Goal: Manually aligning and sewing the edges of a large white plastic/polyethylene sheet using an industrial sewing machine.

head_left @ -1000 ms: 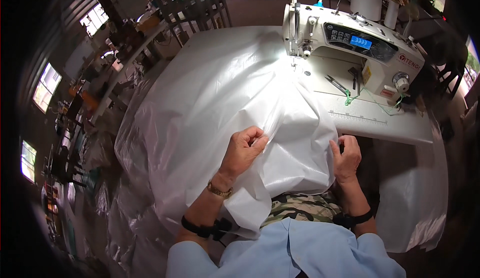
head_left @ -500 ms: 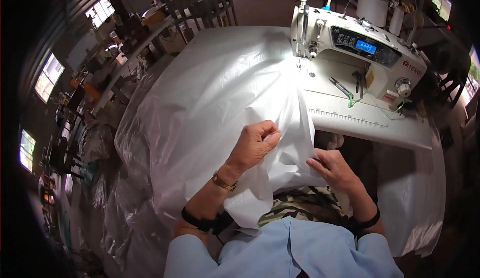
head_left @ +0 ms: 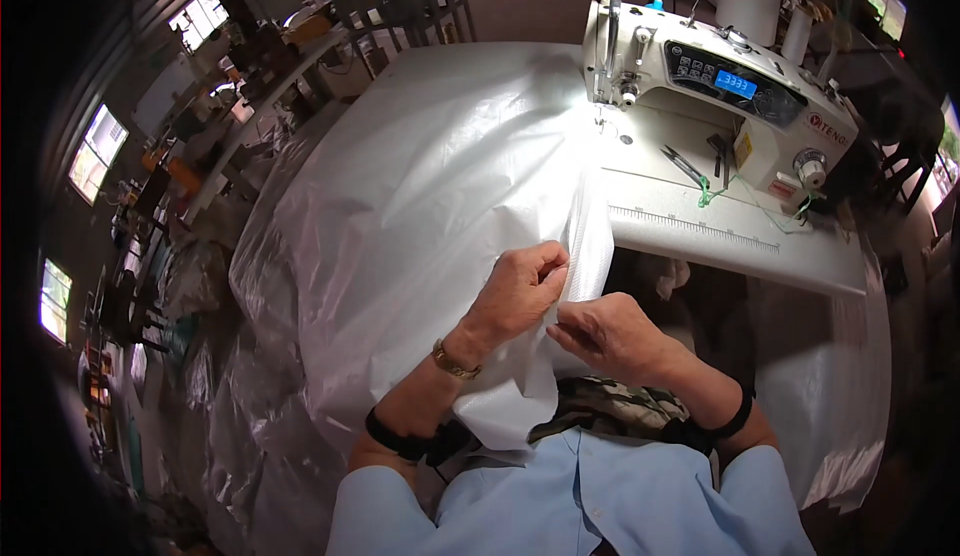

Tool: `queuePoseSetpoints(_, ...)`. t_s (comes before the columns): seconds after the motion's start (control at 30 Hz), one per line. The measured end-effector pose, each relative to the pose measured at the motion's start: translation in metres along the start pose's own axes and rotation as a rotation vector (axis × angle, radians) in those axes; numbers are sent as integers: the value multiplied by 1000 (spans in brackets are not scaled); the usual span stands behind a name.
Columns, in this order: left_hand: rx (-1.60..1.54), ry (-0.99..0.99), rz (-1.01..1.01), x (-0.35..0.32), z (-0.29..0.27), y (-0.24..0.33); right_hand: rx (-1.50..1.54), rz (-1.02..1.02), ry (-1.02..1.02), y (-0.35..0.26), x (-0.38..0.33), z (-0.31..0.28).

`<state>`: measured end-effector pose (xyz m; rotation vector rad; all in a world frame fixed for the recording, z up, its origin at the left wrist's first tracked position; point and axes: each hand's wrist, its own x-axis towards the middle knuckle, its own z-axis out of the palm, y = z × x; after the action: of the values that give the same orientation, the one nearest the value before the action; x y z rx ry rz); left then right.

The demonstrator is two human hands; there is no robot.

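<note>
Two hands: I see both pinching one folded edge of the white fabric [head_left: 430,216], near the middle.
Left hand [head_left: 517,291]: fingers closed on the fold.
Right hand [head_left: 608,334]: fingertips clamped just beside it.
Fabric: spread over the surface [head_left: 720,241], draping left.
Sewing machine [head_left: 720,96]: far right, white, small blue screen, red label patch.

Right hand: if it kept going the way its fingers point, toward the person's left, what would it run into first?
The right hand would likely meet the left hand first; both pinch the same fold of white fabric almost fingertip to fingertip.
</note>
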<state>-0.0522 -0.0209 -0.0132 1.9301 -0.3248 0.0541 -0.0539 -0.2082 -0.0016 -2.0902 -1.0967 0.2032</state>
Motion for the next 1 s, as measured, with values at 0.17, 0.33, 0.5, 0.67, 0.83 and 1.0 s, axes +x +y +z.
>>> queuePoseSetpoints(0.17, -84, -40, -50, -1, -3, -5, -32, -46, -13, -2, 1, 6)
queuePoseSetpoints(0.33, -79, -37, -67, 1, -8, 2, -198, -245, 128, -10, 6, 15)
queuePoseSetpoints(0.5, 1, -101, -244, 0, -22, 7, -173, -485, 84, -7, 5, 24)
queuePoseSetpoints(0.67, 148, -64, -98, 10, -60, 23, 748, 110, 718, 42, 4, 50)
queuePoseSetpoints(0.83, 541, -179, 13, 41, -83, 81, 594, 369, 119, 81, 74, 94)
queuePoseSetpoints(1.0, 1048, -414, 326, 66, -73, 117, 728, -97, -41, 67, 158, 130)
